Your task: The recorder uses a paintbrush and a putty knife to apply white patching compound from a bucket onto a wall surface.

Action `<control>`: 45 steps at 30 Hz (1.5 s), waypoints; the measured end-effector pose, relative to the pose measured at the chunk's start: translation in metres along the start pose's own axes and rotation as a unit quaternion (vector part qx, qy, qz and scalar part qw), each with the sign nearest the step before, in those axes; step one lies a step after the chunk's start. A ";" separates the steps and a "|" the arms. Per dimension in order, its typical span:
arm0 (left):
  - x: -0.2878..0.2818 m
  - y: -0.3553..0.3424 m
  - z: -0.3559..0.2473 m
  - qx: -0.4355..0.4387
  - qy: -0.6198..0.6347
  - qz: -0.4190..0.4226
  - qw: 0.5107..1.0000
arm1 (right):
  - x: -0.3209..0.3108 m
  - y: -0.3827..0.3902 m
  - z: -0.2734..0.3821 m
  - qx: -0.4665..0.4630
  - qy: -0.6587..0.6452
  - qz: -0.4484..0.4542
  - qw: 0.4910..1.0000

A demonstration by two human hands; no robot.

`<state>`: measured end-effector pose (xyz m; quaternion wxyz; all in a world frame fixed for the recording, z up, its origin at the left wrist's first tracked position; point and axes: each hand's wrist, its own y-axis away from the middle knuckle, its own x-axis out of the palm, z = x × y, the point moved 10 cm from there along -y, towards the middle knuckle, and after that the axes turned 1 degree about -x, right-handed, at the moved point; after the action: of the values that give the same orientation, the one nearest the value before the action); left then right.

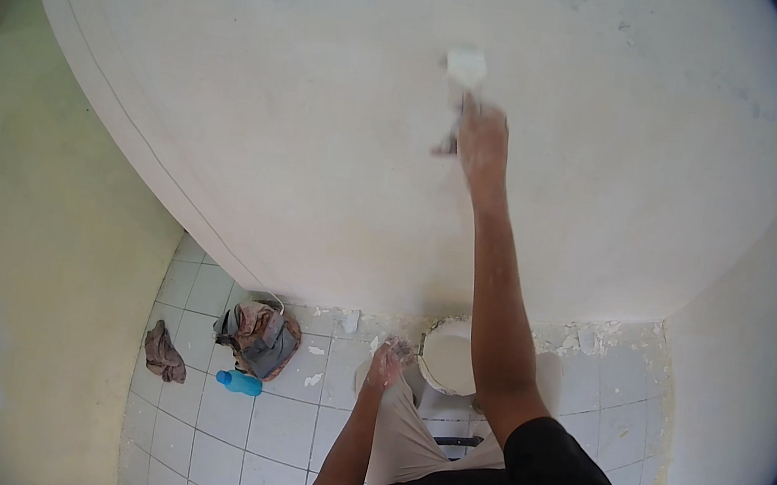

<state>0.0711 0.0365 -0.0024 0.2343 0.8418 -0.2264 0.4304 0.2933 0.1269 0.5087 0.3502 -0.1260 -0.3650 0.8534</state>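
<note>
Stretched up in front of me, my right hand (483,147) is closed around a putty knife (467,66). Its wide pale blade lies against the off-white wall (326,117), slightly smeared by motion, and part of the dark handle shows beside my fingers. Down by my knee, my left hand (386,364) is closed, its fingers dusted with white. Whatever it may hold is too small to make out. Just right of that hand stands a round whitish bucket (448,358), close to the wall's foot and partly behind my right arm.
On the tiled floor (280,434) at left lie a bundle of cloth (258,338), a blue bottle (240,382) and a brown rag (164,353). A thin cable (142,137) runs down the wall. White flakes (596,341) litter its foot. Side walls close in left and right.
</note>
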 end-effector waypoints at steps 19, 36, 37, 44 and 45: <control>-0.001 0.000 0.002 0.006 0.034 0.008 0.999 | 0.024 0.233 -0.229 0.370 0.136 0.159 0.905; -0.008 -0.004 0.006 0.008 0.013 0.021 1.000 | 0.032 0.080 -0.080 0.300 -0.157 0.130 0.932; -0.005 -0.004 0.005 0.013 0.028 0.035 0.999 | 0.035 0.062 -0.051 0.285 -0.133 0.137 0.939; -0.007 -0.004 0.007 0.000 0.010 0.011 1.000 | 0.069 0.026 0.010 0.083 -0.079 0.139 0.984; -0.006 -0.004 0.007 -0.003 0.001 0.015 1.000 | 0.076 0.040 -0.021 0.121 -0.057 0.139 0.981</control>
<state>0.0748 0.0365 -0.0120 0.2302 0.8374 -0.2397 0.4339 0.2281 0.1711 0.4691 0.2193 -0.0837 -0.2568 0.9375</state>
